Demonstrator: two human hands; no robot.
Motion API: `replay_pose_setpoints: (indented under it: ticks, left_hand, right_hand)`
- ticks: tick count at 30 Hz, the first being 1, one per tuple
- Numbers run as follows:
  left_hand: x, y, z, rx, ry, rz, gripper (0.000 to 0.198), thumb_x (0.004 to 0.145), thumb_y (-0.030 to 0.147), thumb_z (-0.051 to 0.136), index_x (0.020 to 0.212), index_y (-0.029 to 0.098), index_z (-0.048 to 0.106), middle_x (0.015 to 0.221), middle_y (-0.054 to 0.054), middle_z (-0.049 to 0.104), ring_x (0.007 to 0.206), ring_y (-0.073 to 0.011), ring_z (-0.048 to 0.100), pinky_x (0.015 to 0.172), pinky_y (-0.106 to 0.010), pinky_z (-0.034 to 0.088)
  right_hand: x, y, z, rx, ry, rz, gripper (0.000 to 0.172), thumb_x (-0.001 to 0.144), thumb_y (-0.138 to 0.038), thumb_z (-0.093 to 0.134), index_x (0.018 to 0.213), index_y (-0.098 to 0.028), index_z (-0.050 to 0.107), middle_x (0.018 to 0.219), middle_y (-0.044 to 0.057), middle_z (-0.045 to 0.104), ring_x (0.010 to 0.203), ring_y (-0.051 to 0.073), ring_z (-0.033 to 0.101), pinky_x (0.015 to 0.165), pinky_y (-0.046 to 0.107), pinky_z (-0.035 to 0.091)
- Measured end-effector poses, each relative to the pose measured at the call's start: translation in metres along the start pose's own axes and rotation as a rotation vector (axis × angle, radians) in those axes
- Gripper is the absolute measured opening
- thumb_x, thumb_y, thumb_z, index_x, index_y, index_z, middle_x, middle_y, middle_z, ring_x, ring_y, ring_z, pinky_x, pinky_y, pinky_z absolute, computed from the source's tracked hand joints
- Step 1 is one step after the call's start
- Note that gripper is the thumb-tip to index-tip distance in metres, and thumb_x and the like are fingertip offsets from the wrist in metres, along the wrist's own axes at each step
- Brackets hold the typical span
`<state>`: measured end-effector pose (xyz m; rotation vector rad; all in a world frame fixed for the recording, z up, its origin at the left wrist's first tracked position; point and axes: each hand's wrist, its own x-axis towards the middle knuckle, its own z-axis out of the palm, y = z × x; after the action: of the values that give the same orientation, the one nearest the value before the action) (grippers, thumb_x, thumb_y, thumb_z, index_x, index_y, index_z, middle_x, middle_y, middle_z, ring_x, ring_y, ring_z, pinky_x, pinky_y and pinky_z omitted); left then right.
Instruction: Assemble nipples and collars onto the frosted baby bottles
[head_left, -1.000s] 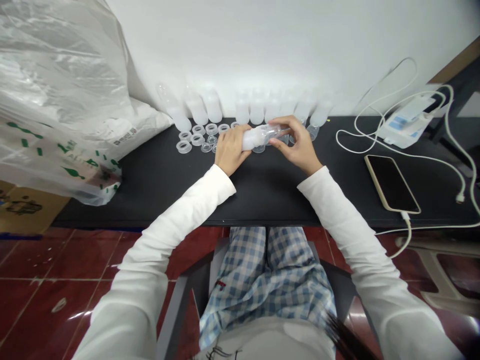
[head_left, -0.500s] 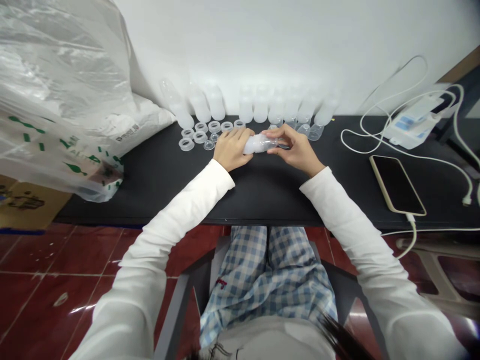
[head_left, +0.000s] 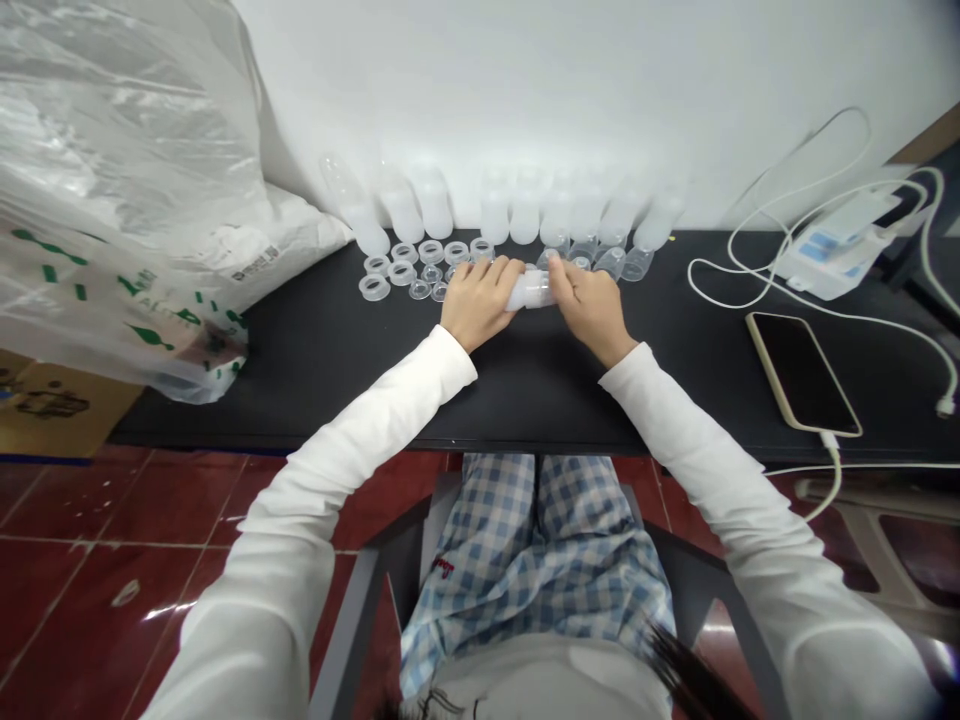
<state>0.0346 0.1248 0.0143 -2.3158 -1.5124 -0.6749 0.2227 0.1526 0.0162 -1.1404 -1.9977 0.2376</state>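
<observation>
A translucent baby bottle [head_left: 529, 290] lies sideways between my two hands, above the black table. My left hand [head_left: 481, 302] is wrapped round its body end. My right hand [head_left: 592, 306] closes over the clear cap end, thumb along the top. Left of my left hand lie several clear collar rings [head_left: 403, 273] and several small clear nipples [head_left: 420, 289]. Beyond my right hand stand several clear dome caps [head_left: 612, 262]. Along the wall are several frosted bottles [head_left: 495, 215], and one at the left [head_left: 367, 228] has a clear cap on it.
Plastic bags [head_left: 150, 290] fill the left end of the black table [head_left: 337, 370]. On the right lie a phone [head_left: 804, 375] on a charging cable, white cords and a white-and-blue power strip [head_left: 832, 250]. A cardboard box [head_left: 60, 405] is below the bags.
My right hand has shifted from a fingertip pinch on the clear cap to a full wrap over it. Both hands and the baby bottle sit slightly further right in view.
</observation>
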Motion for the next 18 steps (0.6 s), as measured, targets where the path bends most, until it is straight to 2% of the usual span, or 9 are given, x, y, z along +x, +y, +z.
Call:
replay_pose_setpoints:
  ticks: [2,4,7,9,12,14,18]
  left_hand:
    - [0.001,0.002,-0.002,-0.003,-0.019,0.018,0.033,0.099,0.027,0.045,0.126,0.015,0.059,0.116,-0.017,0.07,0.11,-0.0343,0.065,0.096,-0.048,0.045]
    - [0.001,0.002,-0.002,-0.011,-0.029,0.021,0.034,0.099,0.027,0.044,0.127,0.015,0.059,0.116,-0.018,0.07,0.11,-0.0349,0.064,0.096,-0.049,0.045]
    - [0.001,0.0,-0.001,-0.026,-0.01,-0.019,0.035,0.095,0.032,0.052,0.125,0.015,0.06,0.116,-0.018,0.07,0.11,-0.0353,0.064,0.096,-0.047,0.045]
    - [0.0,-0.004,0.0,-0.039,0.001,-0.054,0.037,0.093,0.036,0.056,0.123,0.016,0.06,0.115,-0.016,0.07,0.109,-0.0346,0.065,0.096,-0.046,0.046]
    - [-0.001,-0.007,0.001,-0.048,0.003,-0.05,0.037,0.092,0.039,0.058,0.121,0.017,0.06,0.111,-0.014,0.071,0.107,-0.033,0.066,0.095,-0.044,0.046]
    - [-0.002,-0.006,0.001,-0.037,0.005,-0.023,0.036,0.092,0.037,0.058,0.121,0.017,0.061,0.111,-0.014,0.072,0.106,-0.0328,0.066,0.094,-0.044,0.046]
    - [-0.003,-0.003,-0.002,0.0,-0.042,0.033,0.037,0.094,0.029,0.052,0.127,0.016,0.062,0.116,-0.017,0.071,0.108,-0.0353,0.064,0.093,-0.047,0.045]
  right_hand:
    - [0.0,0.002,0.002,0.086,0.015,0.023,0.069,0.104,-0.07,0.023,0.076,-0.021,0.064,0.056,0.004,0.054,0.071,0.025,0.068,0.076,0.042,0.056]
    - [0.0,0.003,0.0,0.173,0.021,-0.003,0.068,0.104,-0.068,0.021,0.082,-0.022,0.066,0.06,0.004,0.058,0.077,0.026,0.07,0.082,0.043,0.057]
    - [-0.002,0.0,-0.007,0.19,-0.015,-0.132,0.058,0.101,-0.072,0.033,0.11,-0.024,0.065,0.092,0.008,0.07,0.097,0.028,0.07,0.091,0.046,0.057]
    - [-0.002,-0.002,-0.011,0.152,-0.08,-0.249,0.059,0.097,-0.074,0.043,0.123,-0.023,0.061,0.111,0.011,0.068,0.104,0.03,0.067,0.094,0.047,0.056]
    - [-0.003,-0.003,-0.012,0.099,-0.112,-0.346,0.06,0.096,-0.075,0.043,0.117,-0.023,0.062,0.108,0.011,0.067,0.098,0.028,0.066,0.089,0.045,0.056]
    - [-0.004,-0.005,-0.008,0.088,-0.065,-0.303,0.061,0.096,-0.078,0.038,0.107,-0.023,0.062,0.099,0.009,0.068,0.09,0.027,0.067,0.085,0.042,0.056]
    - [-0.008,-0.01,0.005,0.086,0.023,-0.015,0.063,0.1,-0.075,0.026,0.096,-0.024,0.061,0.081,0.005,0.065,0.075,0.024,0.065,0.078,0.039,0.054]
